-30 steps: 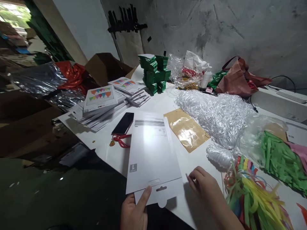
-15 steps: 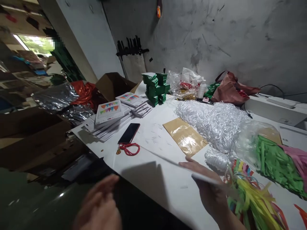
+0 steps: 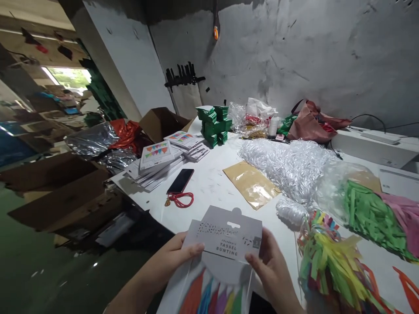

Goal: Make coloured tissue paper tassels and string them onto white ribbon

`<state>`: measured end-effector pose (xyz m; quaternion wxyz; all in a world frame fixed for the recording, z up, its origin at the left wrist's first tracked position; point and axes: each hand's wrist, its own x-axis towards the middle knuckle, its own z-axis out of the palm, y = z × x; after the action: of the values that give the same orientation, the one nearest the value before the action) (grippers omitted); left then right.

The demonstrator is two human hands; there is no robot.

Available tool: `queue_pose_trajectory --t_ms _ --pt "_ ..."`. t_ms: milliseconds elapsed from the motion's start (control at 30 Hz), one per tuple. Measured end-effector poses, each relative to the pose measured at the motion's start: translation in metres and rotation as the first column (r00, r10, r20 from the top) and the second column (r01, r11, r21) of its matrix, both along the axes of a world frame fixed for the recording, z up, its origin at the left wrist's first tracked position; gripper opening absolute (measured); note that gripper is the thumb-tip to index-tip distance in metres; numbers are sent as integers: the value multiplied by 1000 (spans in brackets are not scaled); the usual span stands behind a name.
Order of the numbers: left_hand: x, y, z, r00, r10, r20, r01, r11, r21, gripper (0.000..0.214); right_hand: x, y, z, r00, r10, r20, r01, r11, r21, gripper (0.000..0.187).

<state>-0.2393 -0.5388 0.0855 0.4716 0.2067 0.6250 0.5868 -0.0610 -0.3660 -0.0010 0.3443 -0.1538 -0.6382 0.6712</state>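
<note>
A flat white tassel bunting package [image 3: 225, 266] is held up at the table's front edge, its printed face toward me. It shows coloured tassels below the lettering and a hang hole in the top flap. My left hand [image 3: 178, 257] grips its left side, thumb on the front. On the right side my right hand [image 3: 270, 266] is closed on it, thumb near the lettering. Just right of my right hand lies a bundle of multicoloured tassels [image 3: 334, 257]. Beyond the package are a phone [image 3: 180, 181] with a red cord [image 3: 183, 199] and a brown envelope-like packet [image 3: 251, 185] with a shiny front.
Similar packages [image 3: 157, 157] are piled at the table's left. Behind them stand green stacks [image 3: 214, 125]. White stringy material [image 3: 288, 168], green tassel paper [image 3: 376, 218] and a reddish bag [image 3: 310, 122] fill the right side. Open cardboard boxes [image 3: 59, 192] stand left of the table.
The package, seen edge-on in my right hand before, now faces me. My left hand has come up from the lower left and taken hold of its left side.
</note>
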Motion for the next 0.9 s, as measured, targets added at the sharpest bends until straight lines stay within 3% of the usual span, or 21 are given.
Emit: queue_pose_trajectory --t_ms 33,67,100,167,233,300,533,600,667,733,833,900 --pt "1 1 -6 997 30 66 -29 999 -12 45 5 5 -2 985 -168 -46 174 965 195 44" --pt "1 2 -11 990 47 132 -45 999 -17 46 8 9 -1 955 -273 -115 296 872 390 44" --pt "2 4 -13 980 54 191 -51 999 -17 47 10 13 2 939 -299 -169 341 757 558 44" --pt "4 8 -12 959 43 281 -44 999 -1 46 7 17 14 957 -220 -190 284 576 766 41" --pt "6 15 -8 943 37 331 -43 999 11 43 -2 18 26 978 -148 -148 204 516 832 36" --pt "8 22 -4 935 39 354 -48 999 17 39 -14 18 33 980 -143 -137 193 532 825 30" --pt "3 30 -6 934 23 358 -27 1000 5 37 -31 29 30 990 -100 -97 140 692 708 14" --pt "2 30 -5 942 6 337 0 1000 -19 37 -32 29 32 993 -85 -84 120 698 706 14" --pt "2 33 -2 948 -17 317 30 999 -39 37 -34 27 34 994 -88 -68 110 671 734 13" --pt "1 34 3 960 -12 280 32 997 -69 39 -34 26 37 991 -118 -70 131 654 745 11" --pt "-5 29 10 979 69 192 -44 991 -129 43 -30 33 35 955 -265 -136 291 733 615 12" --pt "-13 17 12 982 156 104 -144 982 -119 48 -26 45 27 919 -385 -81 363 750 553 15"
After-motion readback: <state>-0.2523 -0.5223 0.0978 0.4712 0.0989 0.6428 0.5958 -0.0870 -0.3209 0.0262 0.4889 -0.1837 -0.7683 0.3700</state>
